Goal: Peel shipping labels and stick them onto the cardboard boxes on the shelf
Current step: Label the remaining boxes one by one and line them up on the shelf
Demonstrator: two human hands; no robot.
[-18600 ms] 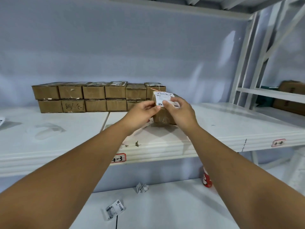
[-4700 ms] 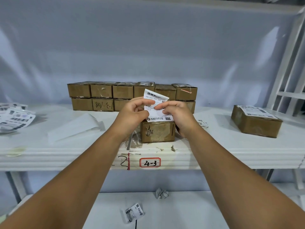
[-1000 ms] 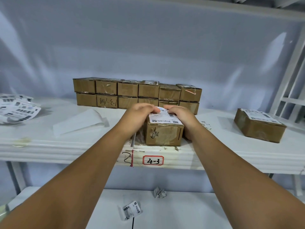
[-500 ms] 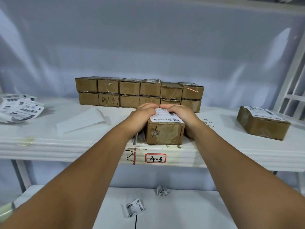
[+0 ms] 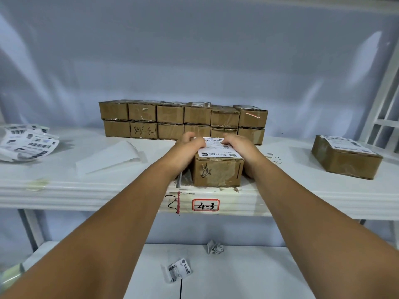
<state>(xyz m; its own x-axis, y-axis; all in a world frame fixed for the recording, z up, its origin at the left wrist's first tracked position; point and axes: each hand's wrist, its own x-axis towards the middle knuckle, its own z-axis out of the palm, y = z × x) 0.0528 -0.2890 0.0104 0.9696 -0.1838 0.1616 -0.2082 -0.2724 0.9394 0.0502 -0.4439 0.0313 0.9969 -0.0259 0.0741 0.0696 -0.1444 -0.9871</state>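
A small cardboard box [image 5: 218,172] stands at the front edge of the white shelf [image 5: 86,190], above the tag "4-3". A white shipping label [image 5: 219,149] lies flat on its top. My left hand [image 5: 186,148] is at the box's left side with its bent fingers pressing the label's far left part. On the other side, my right hand [image 5: 240,148] presses the label's far right part with its fingertips. Both thumbs are hidden.
Two rows of stacked boxes [image 5: 183,119] line the back of the shelf. A labelled box [image 5: 345,159] sits at the right. At the left are a label pile [image 5: 27,144] and a backing sheet [image 5: 109,157]. Crumpled paper [image 5: 214,248] and a label scrap [image 5: 178,269] lie on the lower shelf.
The label, held up in both hands earlier, now lies on the box top. In the last half second my hands have slid slightly apart along it.
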